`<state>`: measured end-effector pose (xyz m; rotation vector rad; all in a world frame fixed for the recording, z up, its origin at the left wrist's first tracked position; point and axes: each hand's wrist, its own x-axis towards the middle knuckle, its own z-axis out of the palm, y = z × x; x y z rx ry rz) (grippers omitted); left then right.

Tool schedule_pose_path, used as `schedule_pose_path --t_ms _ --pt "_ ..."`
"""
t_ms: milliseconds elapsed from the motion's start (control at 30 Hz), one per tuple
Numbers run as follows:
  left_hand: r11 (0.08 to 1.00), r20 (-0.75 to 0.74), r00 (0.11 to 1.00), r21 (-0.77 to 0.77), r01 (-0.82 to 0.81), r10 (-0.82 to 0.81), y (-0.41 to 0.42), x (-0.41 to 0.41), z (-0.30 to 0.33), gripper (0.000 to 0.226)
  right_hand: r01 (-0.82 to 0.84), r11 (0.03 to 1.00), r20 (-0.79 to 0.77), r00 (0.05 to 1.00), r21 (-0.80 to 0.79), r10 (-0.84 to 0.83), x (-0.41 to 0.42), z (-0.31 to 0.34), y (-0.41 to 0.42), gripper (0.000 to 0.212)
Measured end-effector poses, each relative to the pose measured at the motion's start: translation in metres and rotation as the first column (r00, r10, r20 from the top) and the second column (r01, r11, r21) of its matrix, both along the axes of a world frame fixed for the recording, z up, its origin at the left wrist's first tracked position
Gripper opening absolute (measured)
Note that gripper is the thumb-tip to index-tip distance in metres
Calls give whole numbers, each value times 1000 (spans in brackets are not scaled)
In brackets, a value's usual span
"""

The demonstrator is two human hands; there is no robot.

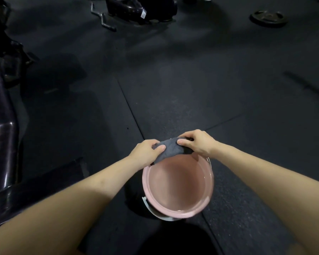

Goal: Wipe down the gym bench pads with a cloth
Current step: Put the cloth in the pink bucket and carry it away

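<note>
A grey cloth (170, 148) is bunched between both of my hands, held over the far rim of a pink bucket (145, 188) that stands on the dark floor and holds water. My left hand (145, 153) grips the cloth's left end, thumb on top. My right hand (196, 142) grips its right end, fingers curled round it. A glossy black bench pad (0, 129) stands at the left edge, with part of a black frame bar (35, 183) below it.
Black rubber floor mats (173, 80) with seams spread all around. A weight plate (269, 17) lies at the far right. A curl bar (103, 19) and dark machine bases (140, 8) sit at the top.
</note>
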<state>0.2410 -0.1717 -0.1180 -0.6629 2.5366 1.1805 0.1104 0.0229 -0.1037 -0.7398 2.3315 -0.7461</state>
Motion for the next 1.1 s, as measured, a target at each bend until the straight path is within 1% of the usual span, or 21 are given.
schedule_pose_path --t_ms 67,100,200,300,367,433,500,567,633,667,700,767,800,867,900,933,967,1000,1067,1100 --pt "1000 -26 1000 -23 -1 0 0 -1 6 36 39 999 -4 999 -9 -39 1 5 7 31" --pt "999 -32 999 -33 3 -4 -1 -2 6 36 77 997 0 997 -14 -77 2 8 11 32" --pt "998 -17 1000 -58 25 -26 0 -5 4 22 179 983 -25 983 -32 -180 7 10 25 32" --pt "998 -38 999 -67 8 -11 2 -5 5 21 302 948 10 953 -104 -303 22 7 42 30" --pt "995 -55 998 -103 -1 -5 2 -2 8 30 399 904 40 917 -151 -398 38 2 57 29" --pt "983 -80 996 -185 16 -31 1 3 11 43 481 857 78 876 -183 -475 56 -4 72 30" --pt "960 -95 989 -266 81 -110 0 8 13 49 551 816 143 834 -176 -533 75 -9 85 34" --pt "936 -104 977 -321 145 -187 0 11 17 51 576 816 241 800 -54 -549 93 -15 96 44" --pt "927 -121 967 -333 174 -225 -1 13 20 52 586 809 434 718 46 -545 107 -25 105 63" --pt "925 -122 963 -329 189 -240 -1 15 22 52 590 805 513 670 71 -536 112 -30 108 67" --pt "922 -112 961 -329 206 -254 0 17 25 52 591 802 551 643 85 -532 114 -35 111 65" --pt "911 -81 957 -339 235 -277 0 21 29 51 613 787 545 637 72 -546 112 -38 115 55" --pt "910 -75 957 -338 240 -280 0 23 32 49 635 770 525 635 64 -567 111 -30 114 49" --pt "917 -77 956 -314 247 -284 -1 26 36 44 682 729 533 596 60 -601 107 -18 113 34" --pt "921 -77 954 -294 255 -289 -2 28 37 42 701 712 537 582 48 -610 105 -11 113 32" --pt "924 -73 952 -275 266 -296 -4 29 39 41 715 699 513 589 30 -624 103 -5 114 35" --pt "928 -70 951 -253 275 -301 -5 30 41 40 713 701 466 619 2 -632 102 1 115 39" --pt "932 -69 951 -233 279 -302 -6 31 43 39 698 716 399 662 -19 -635 103 10 113 39" --pt "936 -77 952 -220 274 -297 -8 32 48 37 627 777 262 761 -59 -594 105 32 107 27" --pt "937 -80 953 -223 270 -293 -8 32 50 36 561 824 185 821 -82 -540 106 43 104 21"
